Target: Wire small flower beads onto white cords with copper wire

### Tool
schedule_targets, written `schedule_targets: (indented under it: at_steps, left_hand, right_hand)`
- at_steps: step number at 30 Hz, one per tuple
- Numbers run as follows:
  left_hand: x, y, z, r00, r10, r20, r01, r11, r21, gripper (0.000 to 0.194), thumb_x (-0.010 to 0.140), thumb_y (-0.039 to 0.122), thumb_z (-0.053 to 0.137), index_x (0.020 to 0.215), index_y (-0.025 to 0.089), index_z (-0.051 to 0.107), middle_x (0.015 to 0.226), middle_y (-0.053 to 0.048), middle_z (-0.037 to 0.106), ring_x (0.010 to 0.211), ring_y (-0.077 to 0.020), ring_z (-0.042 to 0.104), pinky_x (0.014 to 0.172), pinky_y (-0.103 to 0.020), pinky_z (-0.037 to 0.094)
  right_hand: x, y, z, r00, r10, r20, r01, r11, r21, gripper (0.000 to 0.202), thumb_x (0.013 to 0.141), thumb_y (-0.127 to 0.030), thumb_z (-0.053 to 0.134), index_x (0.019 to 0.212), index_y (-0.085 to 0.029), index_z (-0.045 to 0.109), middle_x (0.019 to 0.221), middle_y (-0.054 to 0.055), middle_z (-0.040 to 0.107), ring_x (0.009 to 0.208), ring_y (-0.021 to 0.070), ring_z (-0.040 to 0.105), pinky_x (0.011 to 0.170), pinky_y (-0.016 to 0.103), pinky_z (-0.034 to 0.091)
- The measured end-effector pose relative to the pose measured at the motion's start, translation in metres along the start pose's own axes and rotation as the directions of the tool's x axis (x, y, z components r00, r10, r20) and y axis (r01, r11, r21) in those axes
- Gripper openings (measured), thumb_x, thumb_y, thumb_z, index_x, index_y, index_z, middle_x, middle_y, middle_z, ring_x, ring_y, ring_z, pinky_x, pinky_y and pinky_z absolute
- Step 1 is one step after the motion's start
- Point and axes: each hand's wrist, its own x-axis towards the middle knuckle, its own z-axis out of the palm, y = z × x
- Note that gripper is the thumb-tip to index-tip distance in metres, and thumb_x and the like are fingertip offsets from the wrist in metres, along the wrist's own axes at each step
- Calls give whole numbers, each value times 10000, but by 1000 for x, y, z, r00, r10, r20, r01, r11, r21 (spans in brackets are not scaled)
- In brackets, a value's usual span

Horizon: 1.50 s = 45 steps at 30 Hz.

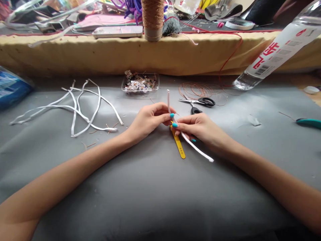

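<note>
Near the middle of the grey mat, my left hand (152, 117) and my right hand (197, 126) are close together, each pinching a white cord (197, 149). One end of the cord points up above my fingers; the other slants down to the right. A yellow strip (179, 144) with small dark marks hangs or lies below my fingertips; its upper end is hidden by them. A thin wire seems to stick out by my left fingertips. Just behind my right hand lie black-handled scissors (194, 101), partly open.
Several white cords (75, 110) lie at the left. Behind are a clear box of beads (140, 83) and a copper wire coil (193, 90). A bottle (273, 53) leans at the right, near a teal-handled tool (308, 123). A cluttered raised ledge (100, 53) runs behind.
</note>
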Motion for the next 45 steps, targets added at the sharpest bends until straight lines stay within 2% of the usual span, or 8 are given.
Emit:
schedule_targets:
  at_steps: [9,16,20,28,36,45]
  left_hand:
    - [2,1,-2,994,-106,1,106,994,-34,227,712,317,614,844,138,663,664,1,627,635,-105,564,645,-223,453]
    - [2,1,-2,998,-57,-40,55,997,-49,265,705,339,624,872,141,680,675,-8,611,642,-100,555,580,-189,456]
    - [1,0,-2,995,-85,-54,81,995,-65,299,684,376,634,864,143,690,728,-25,633,679,-114,561,611,-206,466]
    - [2,-1,-2,993,-109,-50,102,986,-133,251,668,320,663,835,134,693,674,-16,648,653,-111,572,670,-227,446]
    - [2,-2,-2,997,-81,-4,79,987,-137,231,665,340,664,753,127,662,659,0,613,644,-98,548,649,-216,432]
    - [3,-5,-2,991,-125,41,131,964,-232,276,650,371,677,693,110,600,631,3,571,601,-85,520,627,-219,430]
  right_hand:
    - [0,2,2,997,-78,-22,75,988,-132,295,784,-341,514,616,-115,601,444,-38,433,411,45,342,426,203,267]
    - [0,2,3,996,-81,-26,76,984,-161,312,795,-351,494,610,-118,588,479,-25,455,423,49,351,423,197,272]
    - [1,3,3,997,-74,-24,69,984,-163,327,782,-385,508,608,-118,581,520,-10,497,423,46,352,421,197,270]
    - [1,4,2,997,-77,-9,75,992,-105,324,771,-380,530,593,-115,583,562,5,531,469,58,390,451,204,290]
    - [1,-1,4,997,-43,58,40,997,65,270,724,-360,602,662,-97,587,581,-5,542,420,43,406,450,211,335]
    - [3,2,1,990,-35,138,16,991,134,213,801,-275,527,684,-102,569,540,-23,503,421,31,407,418,179,307]
